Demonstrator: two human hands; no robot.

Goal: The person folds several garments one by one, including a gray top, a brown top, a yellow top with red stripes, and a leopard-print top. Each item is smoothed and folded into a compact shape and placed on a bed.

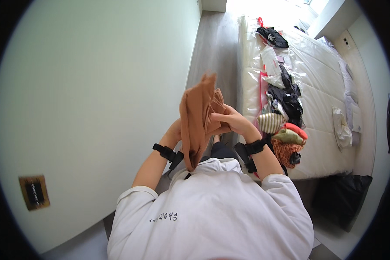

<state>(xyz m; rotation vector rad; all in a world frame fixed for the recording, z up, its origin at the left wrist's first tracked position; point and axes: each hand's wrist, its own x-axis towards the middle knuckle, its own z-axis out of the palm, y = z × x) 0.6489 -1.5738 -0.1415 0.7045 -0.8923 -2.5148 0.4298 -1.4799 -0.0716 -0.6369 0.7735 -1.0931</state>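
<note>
A brown cloth (194, 117), perhaps a garment, is bunched and folded in front of my chest, with one loose end hanging down toward my waist. My right hand (232, 119) grips its right side, thumb lying over the fabric and fingers curled beneath. On the other side my left hand (174, 131) holds the cloth from behind, its fingers hidden by the fabric. The exact kind of garment cannot be made out. Each wrist wears a black strap with a small device.
To my right stands a bed with a plastic-covered mattress (323, 125). Along its near side lie black clothes (286, 97), a striped rolled cloth (271, 123), a red-orange roll (296, 130) and an olive bundle (289, 137). A pale wall (95, 108) rises on my left. A black bag (342, 195) sits beyond the bed's foot.
</note>
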